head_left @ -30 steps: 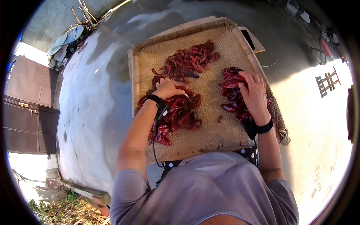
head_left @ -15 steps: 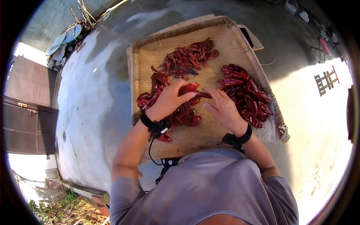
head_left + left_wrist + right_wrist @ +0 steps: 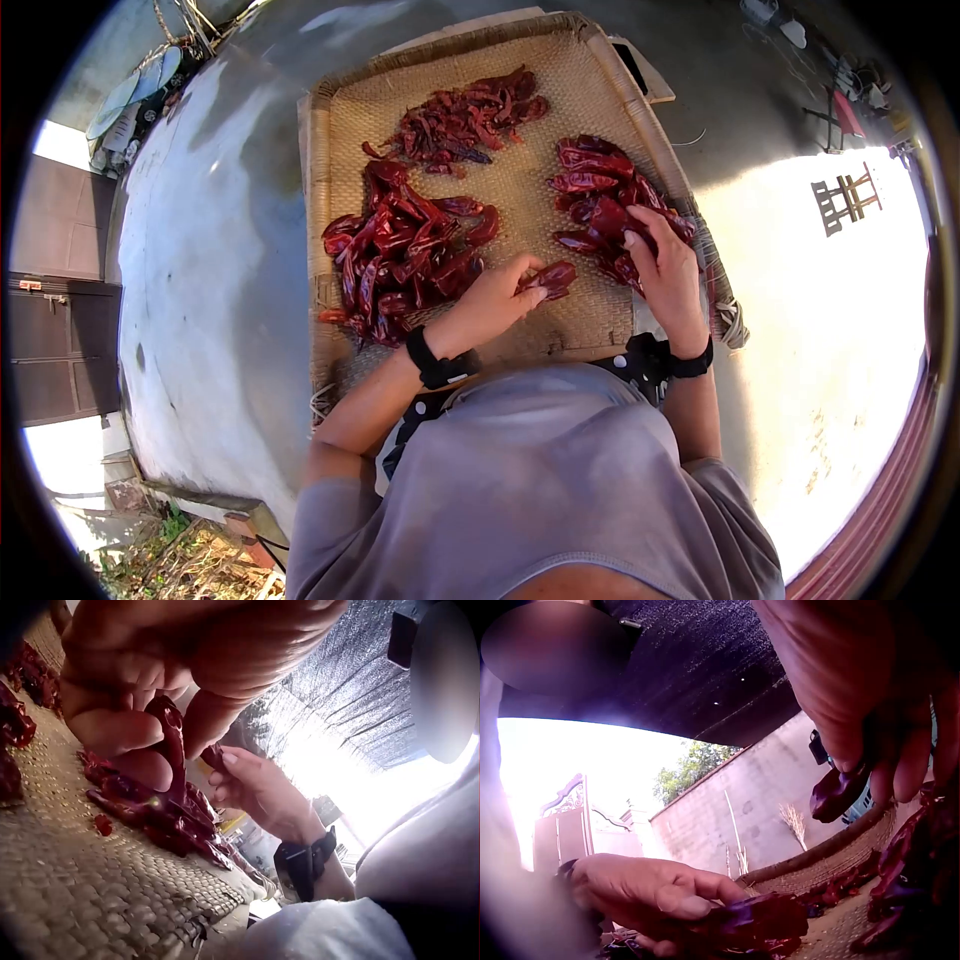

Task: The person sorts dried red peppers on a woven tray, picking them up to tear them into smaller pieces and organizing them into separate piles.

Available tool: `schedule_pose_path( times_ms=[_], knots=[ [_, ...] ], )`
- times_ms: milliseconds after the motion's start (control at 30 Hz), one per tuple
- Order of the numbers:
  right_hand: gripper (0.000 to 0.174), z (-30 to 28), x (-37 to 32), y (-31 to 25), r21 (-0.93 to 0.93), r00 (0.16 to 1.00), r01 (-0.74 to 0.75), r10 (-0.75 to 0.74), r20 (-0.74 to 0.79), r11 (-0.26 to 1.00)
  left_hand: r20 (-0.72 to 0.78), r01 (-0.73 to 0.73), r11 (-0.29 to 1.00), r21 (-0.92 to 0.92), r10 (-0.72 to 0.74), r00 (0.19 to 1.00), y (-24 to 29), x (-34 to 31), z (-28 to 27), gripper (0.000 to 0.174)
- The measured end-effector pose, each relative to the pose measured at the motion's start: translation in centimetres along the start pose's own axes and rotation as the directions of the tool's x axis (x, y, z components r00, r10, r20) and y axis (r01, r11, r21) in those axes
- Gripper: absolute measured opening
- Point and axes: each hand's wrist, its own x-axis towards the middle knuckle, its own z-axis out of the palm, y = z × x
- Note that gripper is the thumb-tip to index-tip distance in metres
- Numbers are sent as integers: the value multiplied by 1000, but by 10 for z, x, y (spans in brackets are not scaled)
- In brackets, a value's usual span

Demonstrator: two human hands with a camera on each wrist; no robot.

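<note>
My left hand (image 3: 490, 302) holds a dried red chili pepper (image 3: 553, 279) over the front middle of a woven tray (image 3: 520, 215). In the left wrist view, thumb and fingers pinch that chili (image 3: 174, 742). My right hand (image 3: 672, 280) is above the right-hand pile of whole chilies (image 3: 590, 160). Between its thumb and fingers it pinches another chili (image 3: 836, 796), which shows dark and glossy in the right wrist view. A larger heap of chilies (image 3: 395, 245) lies on the tray's left side, behind the left hand.
Thinner, shrivelled chilies (image 3: 470, 115) form a third pile at the tray's far side. A raised rim (image 3: 440, 62) borders the tray. At its far right corner a dark flat object (image 3: 630, 62) rests on a board. Concrete floor (image 3: 210, 220) surrounds everything.
Both hands came together over the tray's middle around one chili, then parted. The left hand came nearer the body with a chili; the right went back over the right pile, pinching one.
</note>
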Motion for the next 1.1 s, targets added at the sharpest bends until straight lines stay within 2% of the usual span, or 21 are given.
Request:
schedule_pose_path(
  times_ms=[33,133,167,267,300,400,467,567,600,700,800,900,1000,1100],
  knots=[
    [31,-4,-2,6,-23,1000,-21,20,-16,1000,37,8,998,70,-10,999,1,6,7,46],
    [31,-9,-6,9,12,998,-68,68,-7,998,37,-317,948,-42,318,947,-15,21,33,53],
    [31,-8,-7,14,-1,999,-31,31,-20,1000,42,-387,921,48,385,922,-21,26,37,56],
    [31,-6,-12,17,-21,1000,-26,25,-4,999,45,-333,937,105,330,943,-31,34,42,52],
    [30,-6,-14,15,6,999,-42,42,-4,999,47,-320,944,74,317,947,-34,33,42,52],
    [28,-14,-15,13,-78,985,-120,129,114,990,37,-278,960,34,277,960,-38,26,36,51],
    [27,-17,-16,12,-106,987,-75,89,133,992,6,-248,966,72,248,969,-34,18,32,52],
    [25,-13,-21,17,-181,992,37,-14,127,983,-100,-194,935,295,232,968,-38,8,23,48],
    [25,-11,-23,18,-212,991,82,-57,122,974,-115,-169,935,312,214,970,-36,4,19,46],
    [21,-8,-29,15,-270,995,85,-67,76,959,-176,-101,928,358,173,969,-34,-5,6,43],
    [20,-9,-30,14,-296,996,47,-21,91,954,-162,-83,921,381,154,975,-36,-9,4,41],
    [22,-8,-30,9,-297,993,22,13,114,955,-103,-167,833,528,258,961,-42,3,24,38],
    [22,-5,-30,4,-285,989,1,41,141,959,-35,-88,794,602,136,990,-16,17,32,39],
    [23,-6,-32,6,-287,989,19,25,149,958,-52,-128,754,644,210,976,-26,33,35,36]
  ],
)
